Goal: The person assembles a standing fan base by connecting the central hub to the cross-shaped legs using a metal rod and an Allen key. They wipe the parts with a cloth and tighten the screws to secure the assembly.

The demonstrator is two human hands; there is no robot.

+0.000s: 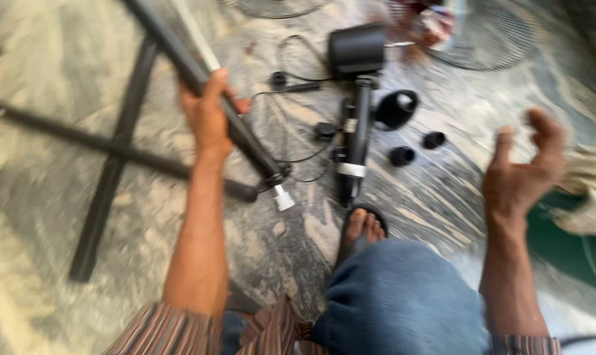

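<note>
- Knee (403, 296) in blue cloth sits nearest, a sandalled foot (363, 227) beyond.
- Left hand (209, 118) grips a black pole (238, 128) slanting over the floor (48, 217).
- Right hand (521, 174) hangs open, holding nothing.
- Apparently unassembled: cross base (107, 148), motor housing (357, 49), caps (403, 156) lie apart.

Both forearms are bare up to striped sleeves (160, 329) at the lower edge of the frame — thin brown, rust and pale lines. A bent knee in blue denim (403, 302) fills the lower centre; above it, toes rest in a dark sandal (363, 227). No rings or watch show — the picture is blurred.
</note>
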